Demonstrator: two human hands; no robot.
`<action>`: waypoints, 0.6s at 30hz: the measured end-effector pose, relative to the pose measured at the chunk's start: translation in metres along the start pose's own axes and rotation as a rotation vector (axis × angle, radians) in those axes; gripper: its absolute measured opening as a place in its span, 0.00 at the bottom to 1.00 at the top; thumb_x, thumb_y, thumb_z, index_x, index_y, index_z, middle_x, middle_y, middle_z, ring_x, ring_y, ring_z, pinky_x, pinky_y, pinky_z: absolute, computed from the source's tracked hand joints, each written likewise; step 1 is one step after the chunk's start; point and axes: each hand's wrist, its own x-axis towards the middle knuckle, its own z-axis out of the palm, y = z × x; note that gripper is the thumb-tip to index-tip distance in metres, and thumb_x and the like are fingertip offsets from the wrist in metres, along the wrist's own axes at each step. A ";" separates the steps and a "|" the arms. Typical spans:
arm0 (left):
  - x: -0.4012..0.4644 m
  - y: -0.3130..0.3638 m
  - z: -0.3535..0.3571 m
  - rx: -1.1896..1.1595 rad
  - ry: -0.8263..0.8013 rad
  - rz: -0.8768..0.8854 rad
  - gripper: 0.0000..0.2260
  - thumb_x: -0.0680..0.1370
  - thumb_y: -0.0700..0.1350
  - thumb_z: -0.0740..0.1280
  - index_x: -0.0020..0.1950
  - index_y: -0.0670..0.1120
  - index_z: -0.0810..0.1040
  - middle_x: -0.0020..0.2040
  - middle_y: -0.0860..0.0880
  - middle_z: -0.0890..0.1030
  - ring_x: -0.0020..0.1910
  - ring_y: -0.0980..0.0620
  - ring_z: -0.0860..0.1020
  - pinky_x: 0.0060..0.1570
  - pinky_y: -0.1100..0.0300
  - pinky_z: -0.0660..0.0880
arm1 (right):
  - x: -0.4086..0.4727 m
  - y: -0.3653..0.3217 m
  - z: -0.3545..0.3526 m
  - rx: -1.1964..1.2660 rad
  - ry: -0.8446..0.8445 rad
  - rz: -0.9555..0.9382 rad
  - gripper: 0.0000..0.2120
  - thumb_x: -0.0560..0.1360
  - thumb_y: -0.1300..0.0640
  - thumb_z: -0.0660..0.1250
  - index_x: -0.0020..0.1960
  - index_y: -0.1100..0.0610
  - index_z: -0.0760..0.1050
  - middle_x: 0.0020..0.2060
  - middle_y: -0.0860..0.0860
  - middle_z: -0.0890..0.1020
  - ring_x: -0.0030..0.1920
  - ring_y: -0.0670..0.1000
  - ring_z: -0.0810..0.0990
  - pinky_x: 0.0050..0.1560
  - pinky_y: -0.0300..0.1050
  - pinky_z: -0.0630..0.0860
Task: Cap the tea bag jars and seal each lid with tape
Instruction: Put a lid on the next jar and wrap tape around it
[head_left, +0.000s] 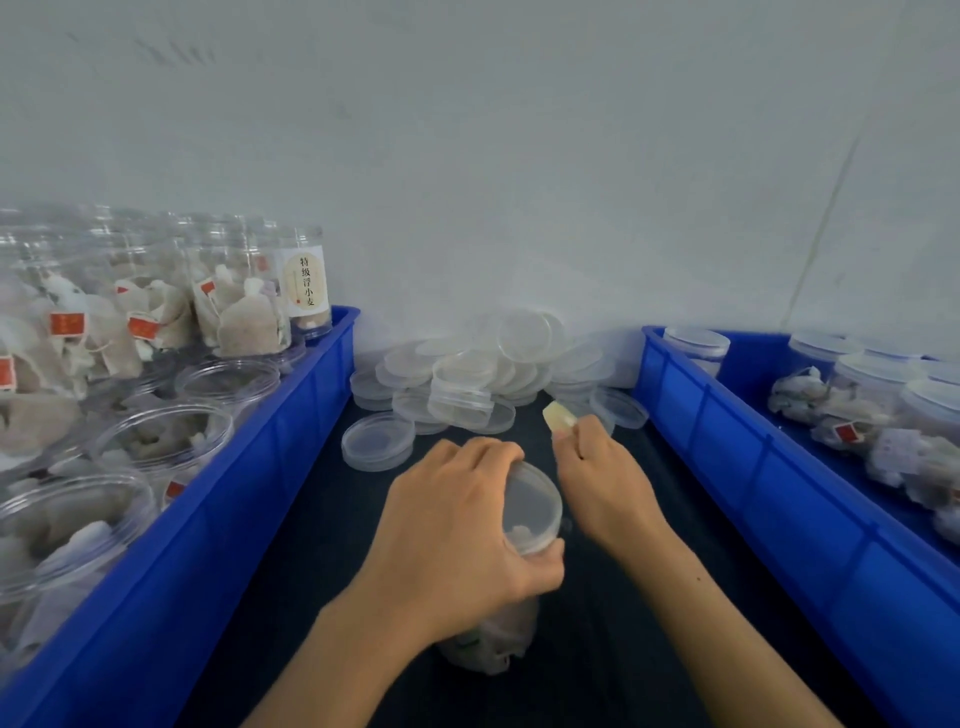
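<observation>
Two hands are working: the left hand (457, 525) is gripping a capped jar (511, 571); the right hand (605, 478) is pinching a tape strip (558, 417).

The jar (498, 639) and its lid (535, 506) are seen to be clear, smooth plastic. Glossy blue moulded plastic is noted on the crates at nine o'clock (291, 431) and three o'clock (727, 441). The work surface (311, 545) is judged dark and matt, and the loose lids (467, 374) at twelve o'clock translucent plastic.

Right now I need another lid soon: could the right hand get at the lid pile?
Probably yes. The right hand sits just short of the lid pile with nothing between them, but it pinches a tape piece, so it is not free.
</observation>
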 end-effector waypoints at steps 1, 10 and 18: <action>0.001 0.001 0.000 -0.001 0.006 0.002 0.33 0.68 0.68 0.64 0.69 0.56 0.66 0.64 0.62 0.72 0.58 0.61 0.70 0.54 0.67 0.65 | -0.004 0.002 0.000 0.087 0.003 0.009 0.13 0.81 0.49 0.52 0.43 0.55 0.64 0.35 0.48 0.71 0.35 0.49 0.70 0.37 0.46 0.65; 0.001 0.000 0.000 0.012 -0.002 -0.019 0.32 0.68 0.66 0.66 0.70 0.55 0.67 0.64 0.61 0.73 0.60 0.60 0.70 0.55 0.67 0.63 | -0.022 0.018 0.000 0.072 0.252 -0.113 0.23 0.77 0.39 0.56 0.34 0.57 0.68 0.24 0.46 0.69 0.27 0.45 0.66 0.31 0.43 0.63; 0.000 -0.003 -0.002 0.023 -0.021 -0.039 0.32 0.68 0.67 0.65 0.69 0.56 0.67 0.63 0.62 0.72 0.59 0.61 0.69 0.52 0.68 0.63 | -0.020 0.038 0.012 0.113 -0.029 -0.045 0.16 0.79 0.41 0.54 0.43 0.53 0.64 0.35 0.49 0.73 0.35 0.47 0.70 0.35 0.45 0.67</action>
